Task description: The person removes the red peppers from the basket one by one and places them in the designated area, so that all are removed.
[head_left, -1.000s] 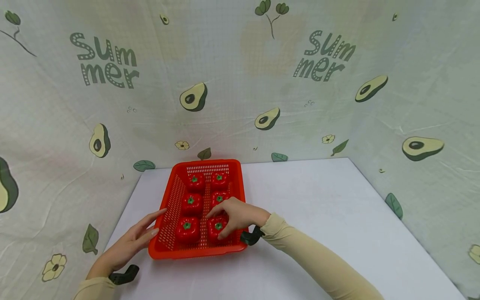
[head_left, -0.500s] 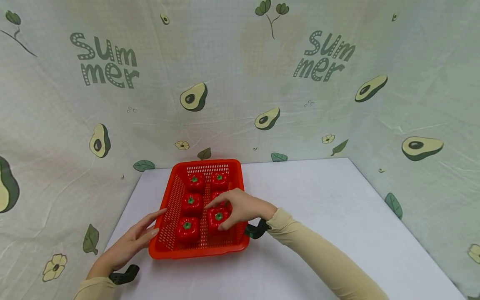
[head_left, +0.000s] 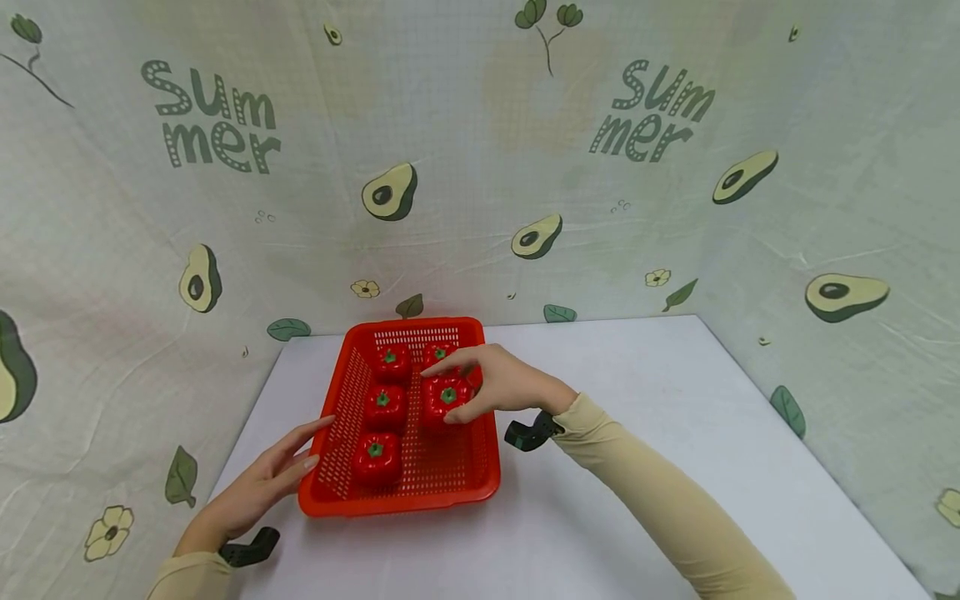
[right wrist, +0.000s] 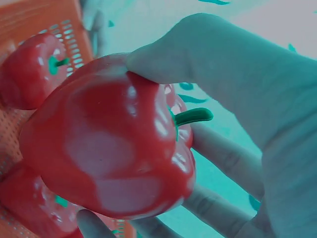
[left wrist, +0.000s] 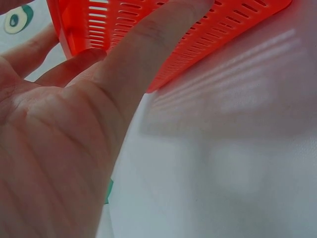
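My right hand (head_left: 517,383) grips a glossy red bell pepper (head_left: 447,398) with a green stem, thumb on the near side and fingers on the far side. The pepper is up above the right half of a red slotted plastic basket (head_left: 397,504); in the right wrist view, the bell pepper (right wrist: 114,144) fills the middle. A column of three more peppers stands at the basket's left: front (head_left: 377,460), middle (head_left: 386,408) and back (head_left: 392,362). Another pepper (head_left: 439,353) shows at the back right, partly covered by my hand. My left hand (head_left: 258,483) touches the basket's left side with extended fingers.
The basket stands on a white tabletop (head_left: 600,400), left of its middle. Cloth walls (head_left: 465,167) printed with avocados and lettering rise behind and at both sides. Dark cameras sit on both wrists, the right one (head_left: 534,431) just beyond the basket's right rim.
My right hand has lifted the pepper out of the front right spot and carried it up and away toward the back. My left hand has stayed at the basket's side.
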Available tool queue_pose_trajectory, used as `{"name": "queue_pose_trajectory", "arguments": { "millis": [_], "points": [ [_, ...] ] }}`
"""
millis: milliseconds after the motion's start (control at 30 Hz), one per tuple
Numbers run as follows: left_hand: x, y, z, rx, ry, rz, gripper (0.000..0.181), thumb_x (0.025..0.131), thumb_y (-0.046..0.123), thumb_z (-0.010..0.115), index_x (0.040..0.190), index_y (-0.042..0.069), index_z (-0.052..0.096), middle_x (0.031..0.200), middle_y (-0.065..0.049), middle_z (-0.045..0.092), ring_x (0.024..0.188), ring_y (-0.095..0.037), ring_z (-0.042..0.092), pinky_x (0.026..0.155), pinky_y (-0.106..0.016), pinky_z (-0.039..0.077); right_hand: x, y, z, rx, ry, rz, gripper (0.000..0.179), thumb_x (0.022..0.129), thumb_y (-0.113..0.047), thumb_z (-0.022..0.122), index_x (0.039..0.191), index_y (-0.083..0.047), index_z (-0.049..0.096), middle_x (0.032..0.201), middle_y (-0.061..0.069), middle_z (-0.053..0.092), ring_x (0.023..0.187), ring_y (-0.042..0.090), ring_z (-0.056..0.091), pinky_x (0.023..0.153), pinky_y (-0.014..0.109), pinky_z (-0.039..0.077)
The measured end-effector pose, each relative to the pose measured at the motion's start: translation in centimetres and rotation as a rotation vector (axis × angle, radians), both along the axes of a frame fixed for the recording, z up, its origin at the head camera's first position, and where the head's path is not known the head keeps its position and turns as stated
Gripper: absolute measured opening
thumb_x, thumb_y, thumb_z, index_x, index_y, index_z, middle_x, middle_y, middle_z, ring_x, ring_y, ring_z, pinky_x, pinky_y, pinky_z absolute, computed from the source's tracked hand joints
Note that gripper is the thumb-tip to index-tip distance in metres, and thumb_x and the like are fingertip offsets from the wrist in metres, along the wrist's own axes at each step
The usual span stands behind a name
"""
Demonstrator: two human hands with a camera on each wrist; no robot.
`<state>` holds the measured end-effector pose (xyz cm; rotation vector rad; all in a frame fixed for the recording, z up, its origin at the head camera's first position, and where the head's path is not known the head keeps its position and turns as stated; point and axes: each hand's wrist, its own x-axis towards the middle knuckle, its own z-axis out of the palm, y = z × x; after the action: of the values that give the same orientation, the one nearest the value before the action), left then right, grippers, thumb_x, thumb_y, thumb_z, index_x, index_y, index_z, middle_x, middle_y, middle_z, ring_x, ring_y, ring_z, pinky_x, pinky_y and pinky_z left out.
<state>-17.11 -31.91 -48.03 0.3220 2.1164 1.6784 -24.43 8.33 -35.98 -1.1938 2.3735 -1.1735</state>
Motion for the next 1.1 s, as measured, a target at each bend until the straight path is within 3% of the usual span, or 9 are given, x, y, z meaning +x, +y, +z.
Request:
{"name": "queue_pose_trajectory", "arguments": {
  "millis": [167, 300, 567, 800, 1100],
  "points": [
    [0.2, 0.2, 0.1, -0.032, -0.014, 0.050, 0.054, 0.106, 0.025, 0.049, 0.155, 0.037, 0.030, 0.162, -0.002, 0.018, 0.138, -0.039, 0.038, 0.093, -0.047, 0.053, -0.8, 0.9, 0.7, -0.037, -0.010, -0.032, 0.054, 0.080, -0.030, 0.083, 0.130, -0.031, 0.065, 0.126, -0.013, 0.061, 0.106, 0.017, 0.053, 0.069, 0.034, 0.058],
    [0.2, 0.3, 0.2, -0.070, -0.027, 0.080, 0.054, 0.105, 0.029, 0.051, 0.154, 0.040, 0.032, 0.161, -0.002, 0.021, 0.142, -0.041, 0.030, 0.093, -0.048, 0.053, -1.5, 1.8, 1.3, -0.065, -0.052, -0.062, 0.054, 0.080, -0.032, 0.083, 0.131, -0.029, 0.065, 0.124, -0.010, 0.062, 0.107, 0.023, 0.053, 0.066, 0.038, 0.058],
    [0.2, 0.2, 0.1, -0.058, -0.017, 0.077, 0.053, 0.105, 0.026, 0.050, 0.154, 0.039, 0.032, 0.161, -0.001, 0.019, 0.141, -0.041, 0.031, 0.094, -0.047, 0.053, -3.2, 3.1, 1.8, -0.138, -0.133, -0.140, 0.059, 0.078, -0.026, 0.086, 0.133, -0.021, 0.065, 0.121, 0.002, 0.060, 0.112, 0.033, 0.049, 0.069, 0.042, 0.060],
    [0.1, 0.2, 0.0, -0.054, -0.013, 0.077, 0.053, 0.105, 0.027, 0.051, 0.154, 0.038, 0.033, 0.162, 0.000, 0.018, 0.142, -0.041, 0.029, 0.093, -0.046, 0.053, -4.6, 4.3, 1.7, -0.141, -0.106, -0.247, 0.060, 0.079, -0.025, 0.086, 0.134, -0.020, 0.063, 0.125, 0.000, 0.059, 0.112, 0.032, 0.049, 0.072, 0.043, 0.059],
    [0.1, 0.1, -0.2, -0.049, -0.007, 0.076, 0.053, 0.105, 0.026, 0.052, 0.154, 0.038, 0.033, 0.162, 0.000, 0.018, 0.143, -0.041, 0.028, 0.093, -0.046, 0.053, -6.5, 6.0, 0.5, -0.169, -0.101, -0.348, 0.058, 0.082, -0.021, 0.083, 0.136, -0.015, 0.062, 0.129, 0.009, 0.058, 0.110, 0.039, 0.050, 0.072, 0.042, 0.057]
  ]
}}
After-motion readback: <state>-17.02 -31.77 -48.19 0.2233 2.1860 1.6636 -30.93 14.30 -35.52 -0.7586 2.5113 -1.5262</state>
